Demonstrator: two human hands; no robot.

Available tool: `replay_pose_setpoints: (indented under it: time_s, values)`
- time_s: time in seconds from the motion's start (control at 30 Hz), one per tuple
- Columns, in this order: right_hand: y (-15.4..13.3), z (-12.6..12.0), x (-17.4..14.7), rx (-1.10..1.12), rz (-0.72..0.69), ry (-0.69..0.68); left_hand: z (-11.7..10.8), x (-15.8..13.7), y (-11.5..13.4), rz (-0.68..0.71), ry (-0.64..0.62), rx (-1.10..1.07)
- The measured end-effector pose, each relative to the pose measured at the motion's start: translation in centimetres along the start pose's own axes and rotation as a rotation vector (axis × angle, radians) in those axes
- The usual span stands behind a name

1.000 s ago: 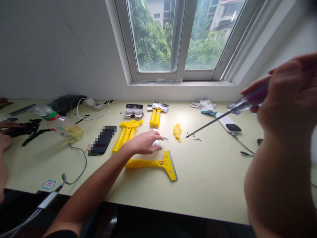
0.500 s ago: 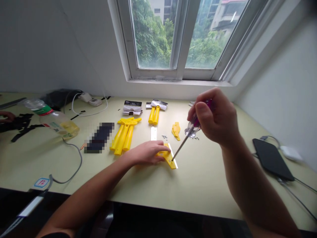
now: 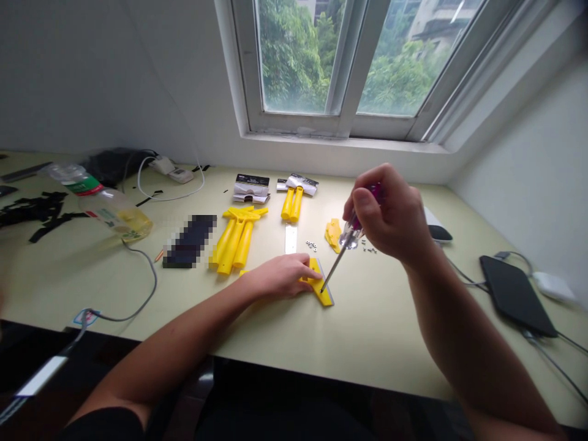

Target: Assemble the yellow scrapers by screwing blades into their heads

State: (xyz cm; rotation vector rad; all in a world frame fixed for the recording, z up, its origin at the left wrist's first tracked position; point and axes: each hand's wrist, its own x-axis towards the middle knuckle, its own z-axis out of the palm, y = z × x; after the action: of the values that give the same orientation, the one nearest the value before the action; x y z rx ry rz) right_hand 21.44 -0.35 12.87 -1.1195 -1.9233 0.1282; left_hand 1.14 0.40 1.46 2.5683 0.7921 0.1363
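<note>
Here, we are clasping the yellow scraper point(image 3: 326, 297) with our left hand point(image 3: 287, 275), at twelve o'clock before us on the table point(image 3: 376, 349), while our right hand point(image 3: 389, 214), between one and two o'clock from the scraper, is gripping the screwdriver point(image 3: 334, 269) by its purple handle and resting the tip on the scraper's yellow face. Taking that tip as the dial's centre, we are seeing a loose blade point(image 3: 291, 237) at eleven o'clock, small nuts point(image 3: 312, 246) just short of twelve, yellow pieces point(image 3: 332, 234) between twelve and one, screws point(image 3: 372, 250) at two, and a stack of yellow handles point(image 3: 236, 244) at ten.
</note>
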Motion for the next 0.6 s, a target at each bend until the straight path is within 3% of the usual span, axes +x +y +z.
replay_pose_setpoints:
  time_s: [0.4, 0.5, 0.6]
  values:
    - [0.2, 1.0, 0.4, -0.275, 0.099, 0.251, 0.4, 0.0, -0.1, -0.03, 0.036, 0.029]
    - [0.4, 0.7, 0.6, -0.26, 0.09, 0.219, 0.4, 0.0, -0.1, -0.039, 0.057, 0.064]
    - [0.0, -0.2, 0.5, -0.173, 0.006, 0.053, 0.3, -0.1, 0.1, -0.025, 0.074, 0.139]
